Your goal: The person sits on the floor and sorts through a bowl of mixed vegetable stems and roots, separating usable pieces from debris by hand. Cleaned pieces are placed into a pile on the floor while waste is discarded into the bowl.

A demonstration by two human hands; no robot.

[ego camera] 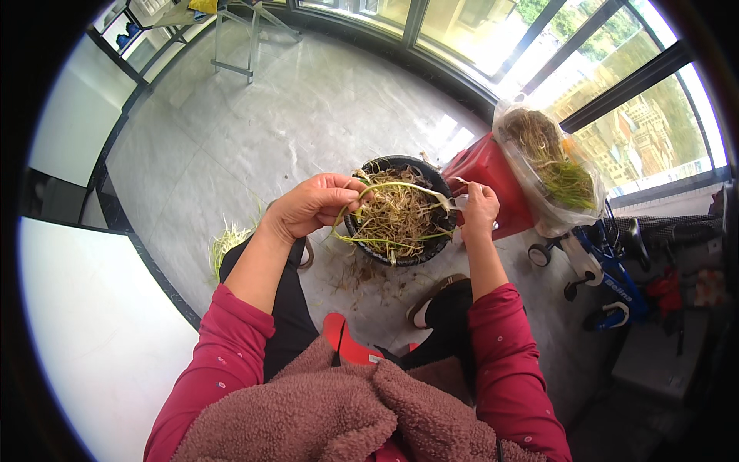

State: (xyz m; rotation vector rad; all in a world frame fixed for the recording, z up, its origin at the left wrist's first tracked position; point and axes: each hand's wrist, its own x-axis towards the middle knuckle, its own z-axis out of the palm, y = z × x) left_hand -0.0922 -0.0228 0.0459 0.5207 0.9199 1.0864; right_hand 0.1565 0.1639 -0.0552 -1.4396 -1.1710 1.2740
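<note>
Above a round black tub my two hands hold a long green-stemmed plant, its pale end at the right. My left hand pinches the green leaf part between thumb and fingers. At the tub's right side, my right hand grips the whitish end, with a thin peeling strip at its fingertips. Dry stalks, roots and withered leaves fill the tub beneath. A pile of pale and green stems lies on the floor beside my left knee.
A red container stands right of the tub, next to a clear plastic bag holding rooty green plants. A blue child's bicycle is at the right. Plant scraps litter the tiled floor by my feet. A metal-legged stand is farther off.
</note>
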